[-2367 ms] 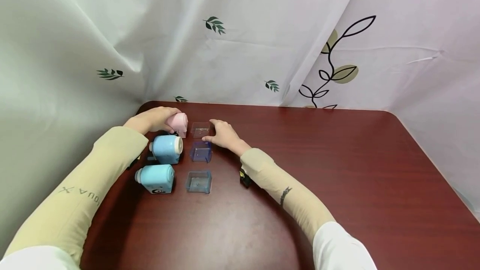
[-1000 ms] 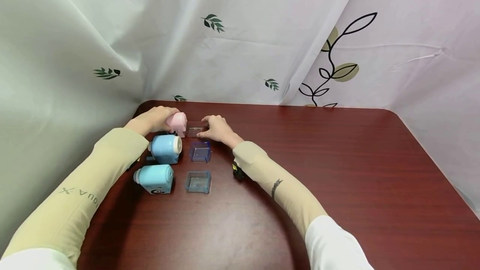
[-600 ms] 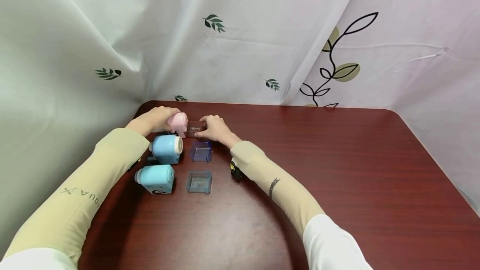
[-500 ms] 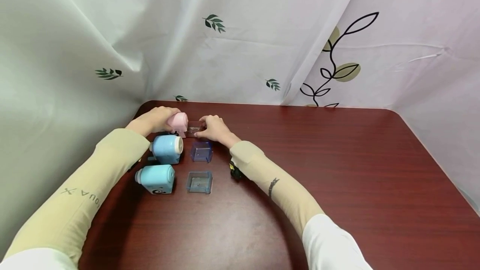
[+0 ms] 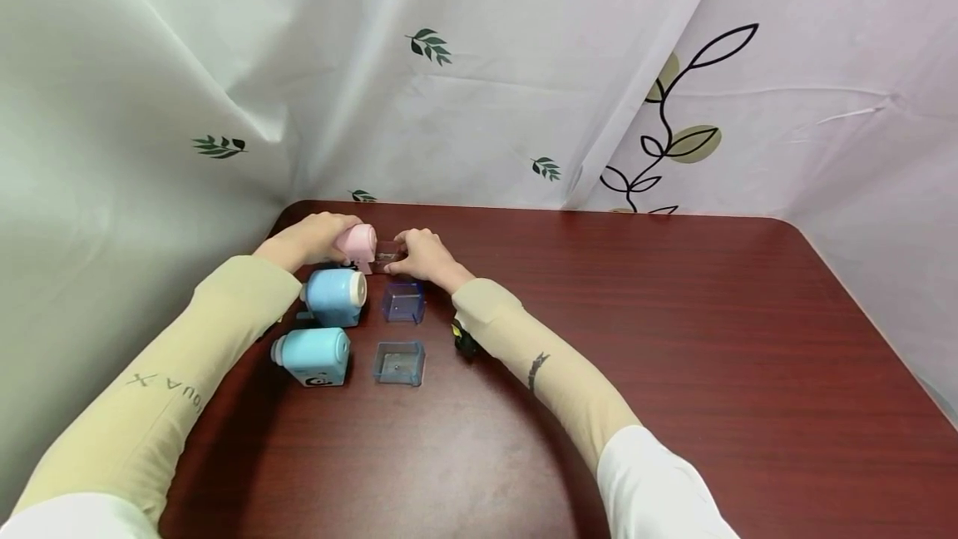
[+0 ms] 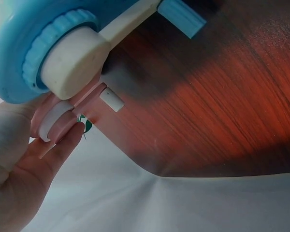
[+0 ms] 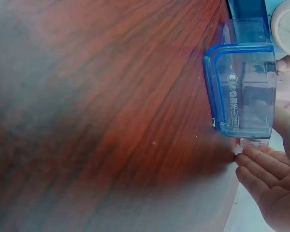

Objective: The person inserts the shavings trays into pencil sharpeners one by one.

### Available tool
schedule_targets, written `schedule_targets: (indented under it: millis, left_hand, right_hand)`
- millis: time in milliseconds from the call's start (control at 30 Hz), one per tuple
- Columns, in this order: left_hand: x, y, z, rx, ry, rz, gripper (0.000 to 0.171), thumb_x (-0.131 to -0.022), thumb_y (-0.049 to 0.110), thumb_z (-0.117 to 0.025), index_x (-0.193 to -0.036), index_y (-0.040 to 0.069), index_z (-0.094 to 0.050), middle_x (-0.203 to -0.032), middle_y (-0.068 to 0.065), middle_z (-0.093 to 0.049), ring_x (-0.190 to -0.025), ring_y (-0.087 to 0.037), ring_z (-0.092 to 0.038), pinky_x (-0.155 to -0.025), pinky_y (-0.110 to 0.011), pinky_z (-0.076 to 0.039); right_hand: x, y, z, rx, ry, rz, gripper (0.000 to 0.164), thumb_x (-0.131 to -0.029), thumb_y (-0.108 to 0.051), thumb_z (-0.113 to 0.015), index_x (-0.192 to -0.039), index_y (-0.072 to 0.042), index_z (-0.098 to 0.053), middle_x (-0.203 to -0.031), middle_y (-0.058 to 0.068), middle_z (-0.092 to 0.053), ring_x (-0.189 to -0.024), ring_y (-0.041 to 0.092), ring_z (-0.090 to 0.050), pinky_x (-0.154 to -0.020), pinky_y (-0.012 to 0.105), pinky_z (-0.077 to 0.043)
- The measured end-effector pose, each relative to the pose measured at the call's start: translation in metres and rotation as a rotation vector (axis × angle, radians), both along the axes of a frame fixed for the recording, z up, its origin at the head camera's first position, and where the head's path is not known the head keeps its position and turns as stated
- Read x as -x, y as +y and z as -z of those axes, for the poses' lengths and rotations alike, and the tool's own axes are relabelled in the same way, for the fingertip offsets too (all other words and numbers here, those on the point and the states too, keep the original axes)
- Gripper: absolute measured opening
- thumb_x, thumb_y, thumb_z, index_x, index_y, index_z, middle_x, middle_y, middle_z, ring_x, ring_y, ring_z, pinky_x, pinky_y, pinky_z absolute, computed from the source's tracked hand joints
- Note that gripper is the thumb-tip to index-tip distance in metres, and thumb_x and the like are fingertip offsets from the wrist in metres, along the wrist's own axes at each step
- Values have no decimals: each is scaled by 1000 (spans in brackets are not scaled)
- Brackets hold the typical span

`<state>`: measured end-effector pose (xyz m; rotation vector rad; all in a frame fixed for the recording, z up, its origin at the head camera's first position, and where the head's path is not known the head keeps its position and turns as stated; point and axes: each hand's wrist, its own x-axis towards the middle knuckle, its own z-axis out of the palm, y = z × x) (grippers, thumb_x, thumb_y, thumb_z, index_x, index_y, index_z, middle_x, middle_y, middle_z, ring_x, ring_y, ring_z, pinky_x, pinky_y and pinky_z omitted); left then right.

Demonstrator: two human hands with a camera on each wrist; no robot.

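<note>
At the far left of the table, my left hand [image 5: 310,239] grips a pink crank pencil sharpener [image 5: 361,244]. Its pink crank [image 6: 89,99] shows in the left wrist view. My right hand [image 5: 427,256] pinches a clear, pinkish shavings drawer [image 5: 386,256] against the sharpener's right side. How far the drawer sits inside is hidden. Nearer stand a blue pencil sharpener [image 5: 329,294] and a turquoise pencil sharpener [image 5: 310,352]. To their right lie a dark blue clear drawer [image 5: 404,303] and a light blue clear drawer [image 5: 399,363].
The dark red table [image 5: 636,339] stretches away to the right. White patterned cloth [image 5: 486,106] hangs along its back and left sides. In the left wrist view, the blue sharpener's crank handle [image 6: 181,17] juts out close to the left hand.
My right hand has moved left, first taking hold of the pinkish drawer, then bringing it up to the pink sharpener. The left hand has kept its grip there.
</note>
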<state>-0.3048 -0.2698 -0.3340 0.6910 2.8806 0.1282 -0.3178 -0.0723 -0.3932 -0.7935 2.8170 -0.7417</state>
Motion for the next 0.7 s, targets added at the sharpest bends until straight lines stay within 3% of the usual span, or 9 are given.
schedule_targets:
  millis: [700]
  left_hand:
    - [0, 1, -1, 20, -10, -7, 59, -79, 11, -78, -129, -4, -50, -120, -26, -60, -103, -40, -59, -91, -55, -48]
  right_hand:
    - [3, -8, -4, -24, -20, 8, 53, -85, -35, -73, -128, -8, -59, -113, 4, -69, -99, 16, -65, -86, 26, -52]
